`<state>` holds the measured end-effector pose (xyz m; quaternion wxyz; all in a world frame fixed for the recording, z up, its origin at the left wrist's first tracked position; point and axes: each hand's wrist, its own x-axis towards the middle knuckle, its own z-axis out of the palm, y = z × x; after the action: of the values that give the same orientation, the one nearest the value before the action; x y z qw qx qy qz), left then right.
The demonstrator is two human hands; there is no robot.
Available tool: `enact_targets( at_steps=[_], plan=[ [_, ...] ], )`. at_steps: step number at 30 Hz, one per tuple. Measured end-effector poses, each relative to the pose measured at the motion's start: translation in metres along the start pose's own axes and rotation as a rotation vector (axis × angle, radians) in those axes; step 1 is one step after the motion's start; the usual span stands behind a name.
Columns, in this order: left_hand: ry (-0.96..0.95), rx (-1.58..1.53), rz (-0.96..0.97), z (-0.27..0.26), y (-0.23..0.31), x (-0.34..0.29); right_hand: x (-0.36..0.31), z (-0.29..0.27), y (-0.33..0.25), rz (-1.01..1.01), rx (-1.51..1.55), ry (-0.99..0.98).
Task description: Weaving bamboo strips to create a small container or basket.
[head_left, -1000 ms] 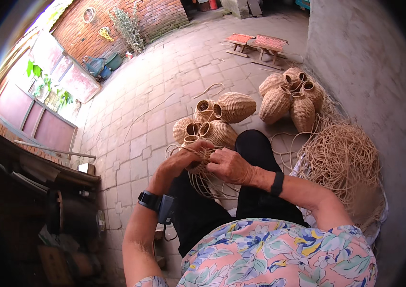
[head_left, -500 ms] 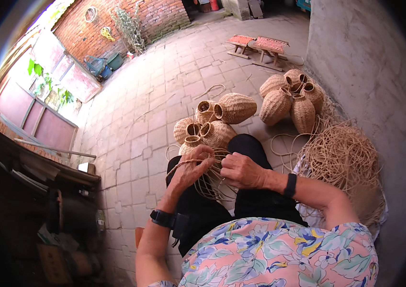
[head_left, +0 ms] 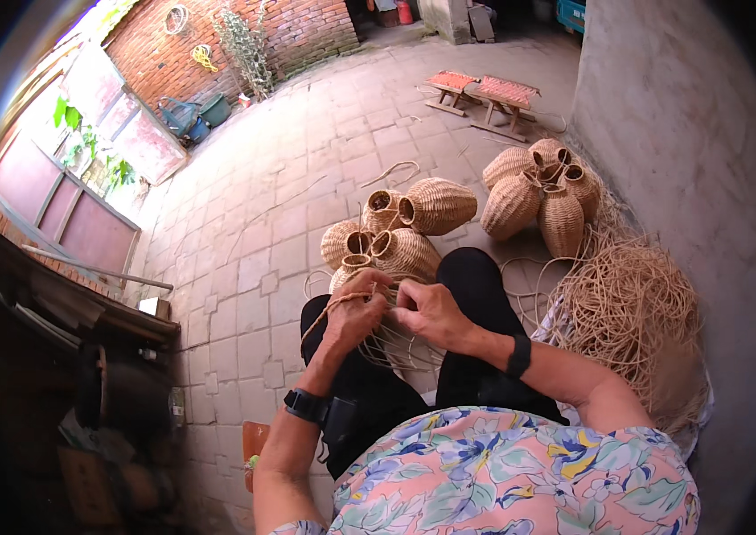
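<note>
My left hand [head_left: 357, 314] is closed over my lap, its fingers around several straw-coloured cords [head_left: 389, 349] that fan out below the hands. A twisted cord [head_left: 314, 323] runs across the back of that hand and hangs off to the left. Against it sits my right hand [head_left: 434, 314], thumb and fingers pinched together at the strands; the very tips are partly hidden. Just beyond my hands stands a cluster of small woven vase-shaped baskets [head_left: 406, 253], mouths turned toward one another. The nearest basket [head_left: 353, 275] is partly covered by my left hand.
Right of my knee lies a big heap of loose cord [head_left: 632, 312] on white cloth. Behind it is another basket cluster [head_left: 562, 218], close to a grey wall [head_left: 663, 116]. Two low stools [head_left: 505, 91] stand farther off. Dark clutter [head_left: 119, 419] fills the left side.
My right hand has moved left, closing the gap to my left hand, and its fingers now meet the strands there. The baskets stay where they were; the view has shifted slightly.
</note>
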<state>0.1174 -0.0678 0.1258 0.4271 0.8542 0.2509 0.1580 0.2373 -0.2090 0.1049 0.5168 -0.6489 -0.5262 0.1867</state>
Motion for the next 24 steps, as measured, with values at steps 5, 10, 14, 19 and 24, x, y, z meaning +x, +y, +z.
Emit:
enact_targets(
  at_steps=[5, 10, 14, 19, 24],
  plan=[
    [0.277, -0.214, -0.156, -0.010, -0.009, 0.010, 0.043, 0.004, -0.005, -0.207, -0.188, 0.101],
    [0.352, -0.506, -0.233, 0.000, -0.015, 0.003, 0.036, 0.012, -0.009, -0.428, -0.633, 0.007],
    [0.336, -0.680, -0.234, 0.004, -0.016, -0.008, 0.020, 0.014, 0.003, -0.316, -0.627, 0.023],
    [0.357, -0.919, -0.362, -0.001, -0.019, -0.018, 0.005, 0.011, 0.011, -0.220, -0.476, 0.071],
    [0.356, -0.907, -0.375, 0.003, -0.016, -0.025, 0.007, 0.017, 0.006, -0.131, -0.231, 0.114]
  ],
)
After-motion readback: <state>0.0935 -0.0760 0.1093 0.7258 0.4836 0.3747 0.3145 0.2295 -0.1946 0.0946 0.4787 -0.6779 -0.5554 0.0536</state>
